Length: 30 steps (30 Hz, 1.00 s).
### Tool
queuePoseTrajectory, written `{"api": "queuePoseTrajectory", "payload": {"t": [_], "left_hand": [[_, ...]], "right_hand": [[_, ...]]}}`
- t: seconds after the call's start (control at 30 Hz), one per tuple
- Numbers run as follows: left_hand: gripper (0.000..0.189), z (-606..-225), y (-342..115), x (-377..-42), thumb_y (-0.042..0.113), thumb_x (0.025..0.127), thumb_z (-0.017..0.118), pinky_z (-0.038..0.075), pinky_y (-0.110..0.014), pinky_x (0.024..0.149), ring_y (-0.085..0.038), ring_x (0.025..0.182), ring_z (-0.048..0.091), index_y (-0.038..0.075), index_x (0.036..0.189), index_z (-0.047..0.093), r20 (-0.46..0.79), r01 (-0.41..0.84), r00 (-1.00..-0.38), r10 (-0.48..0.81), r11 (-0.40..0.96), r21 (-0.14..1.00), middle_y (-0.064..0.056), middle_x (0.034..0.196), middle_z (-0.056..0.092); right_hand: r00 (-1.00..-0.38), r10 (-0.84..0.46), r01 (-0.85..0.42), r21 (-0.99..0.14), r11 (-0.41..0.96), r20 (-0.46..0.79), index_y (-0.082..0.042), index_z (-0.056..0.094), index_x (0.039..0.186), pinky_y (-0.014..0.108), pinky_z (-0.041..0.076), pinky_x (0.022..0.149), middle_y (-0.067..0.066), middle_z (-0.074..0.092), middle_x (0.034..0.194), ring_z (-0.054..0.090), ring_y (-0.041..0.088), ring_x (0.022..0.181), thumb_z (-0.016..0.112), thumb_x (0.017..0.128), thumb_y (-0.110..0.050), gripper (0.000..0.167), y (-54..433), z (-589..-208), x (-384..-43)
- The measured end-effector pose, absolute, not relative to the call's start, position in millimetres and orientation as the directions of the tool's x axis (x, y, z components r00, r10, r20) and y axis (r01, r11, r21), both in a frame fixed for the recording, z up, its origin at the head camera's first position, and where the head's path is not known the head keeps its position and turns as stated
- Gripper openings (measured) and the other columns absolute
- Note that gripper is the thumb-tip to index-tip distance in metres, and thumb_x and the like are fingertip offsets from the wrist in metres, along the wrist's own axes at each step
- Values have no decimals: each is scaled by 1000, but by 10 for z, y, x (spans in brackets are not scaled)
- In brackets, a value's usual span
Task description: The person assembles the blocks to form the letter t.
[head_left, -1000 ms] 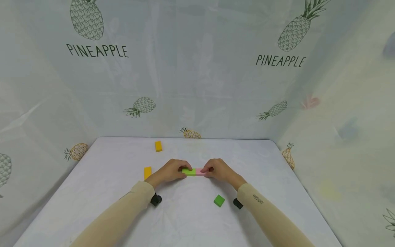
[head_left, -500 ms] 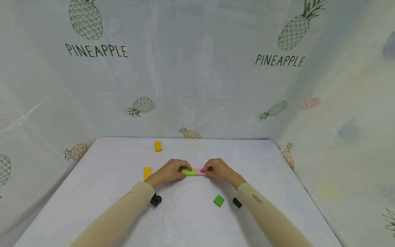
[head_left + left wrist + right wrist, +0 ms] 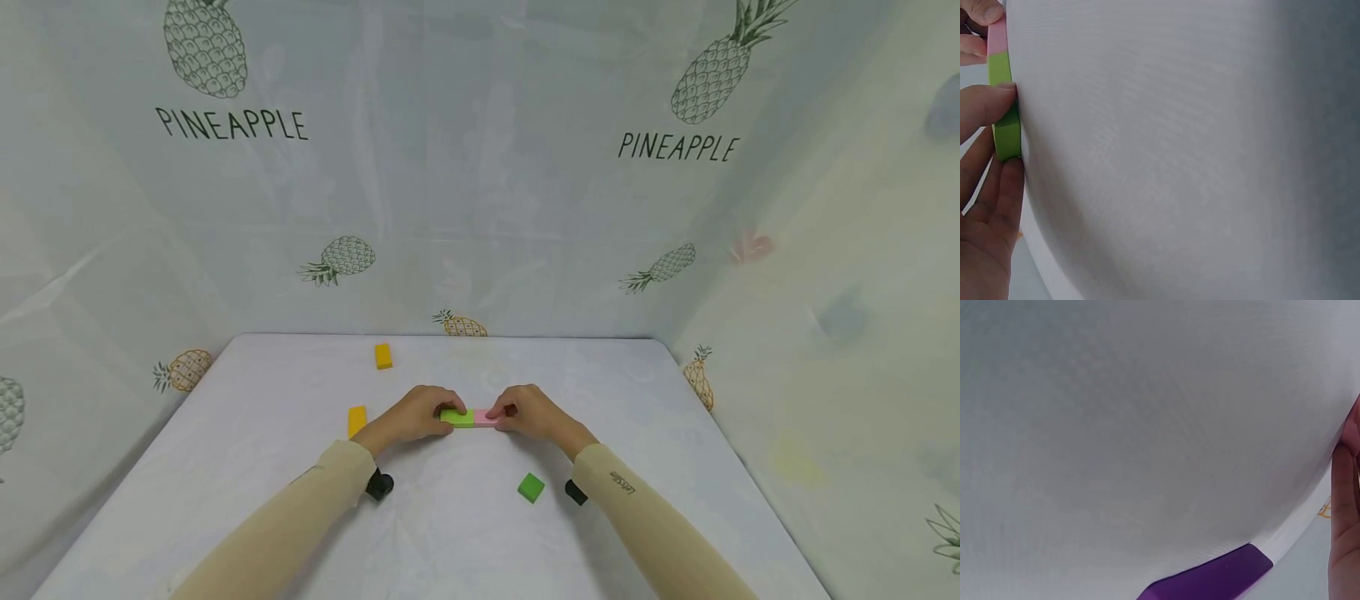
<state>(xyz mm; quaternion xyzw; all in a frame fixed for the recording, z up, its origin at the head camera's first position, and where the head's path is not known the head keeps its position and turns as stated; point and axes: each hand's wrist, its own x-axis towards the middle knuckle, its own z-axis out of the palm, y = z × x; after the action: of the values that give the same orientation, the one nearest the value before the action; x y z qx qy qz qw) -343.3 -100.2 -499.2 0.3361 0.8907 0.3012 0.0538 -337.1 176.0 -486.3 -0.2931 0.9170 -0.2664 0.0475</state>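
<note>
My left hand (image 3: 415,414) pinches a lime-green rectangular block (image 3: 459,419) between thumb and fingers, at the middle of the table. End to end with it lies a pink block (image 3: 482,419), whose right part is covered by my right hand (image 3: 534,413), which pinches it. In the left wrist view the green block (image 3: 1007,140) and the pink block (image 3: 998,39) meet in one straight line on the white cloth. Only a sliver of the pink block (image 3: 1351,432) shows in the right wrist view, beside my right fingers (image 3: 1344,494).
Two yellow-orange blocks, one at the back (image 3: 383,357) and one by my left wrist (image 3: 357,421), lie left. A darker green block (image 3: 531,488) sits nearer me. The right wrist view shows a purple block (image 3: 1213,578). Small black objects (image 3: 380,485) show beside both sleeves.
Both hands and the two blocks they hold stay in place. The head view has shifted very slightly.
</note>
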Motion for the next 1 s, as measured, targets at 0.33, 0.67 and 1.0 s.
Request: {"api": "queuePoseTrajectory", "payload": {"t": [0.33, 0.67, 1.0], "left_hand": [[30, -4999, -957, -3447, 10, 92, 83, 50, -33, 86, -13, 91, 58, 21, 119, 76, 114, 568, -771, 627, 596, 568, 11, 109, 72], [38, -4952, -1019, -3459, 10, 90, 84, 55, -41, 98, -19, 110, 67, 20, 126, 75, 143, 582, -767, 625, 586, 564, 6, 123, 74], [44, -4743, -1203, -3589, 17, 94, 83, 52, -49, 107, -24, 124, 62, 20, 136, 72, 86, 510, -802, 591, 603, 613, 7, 134, 70]], "right_hand": [[-813, -577, -532, -507, 678, 79, -15, 84, 106, 27, 55, 84, -4, 75, 103, 62, 11, 93, 83, 92, -8, 15, 1777, -4862, -3381], [-812, -579, -525, -525, 670, 72, -13, 84, 109, 25, 54, 81, -1, 75, 105, 61, 12, 92, 82, 93, -8, 16, 1761, -4838, -3360], [-808, -584, -532, -519, 670, 75, -13, 84, 107, 31, 56, 88, 1, 76, 110, 65, 14, 101, 81, 95, -9, 13, 1765, -4832, -3350]]}}
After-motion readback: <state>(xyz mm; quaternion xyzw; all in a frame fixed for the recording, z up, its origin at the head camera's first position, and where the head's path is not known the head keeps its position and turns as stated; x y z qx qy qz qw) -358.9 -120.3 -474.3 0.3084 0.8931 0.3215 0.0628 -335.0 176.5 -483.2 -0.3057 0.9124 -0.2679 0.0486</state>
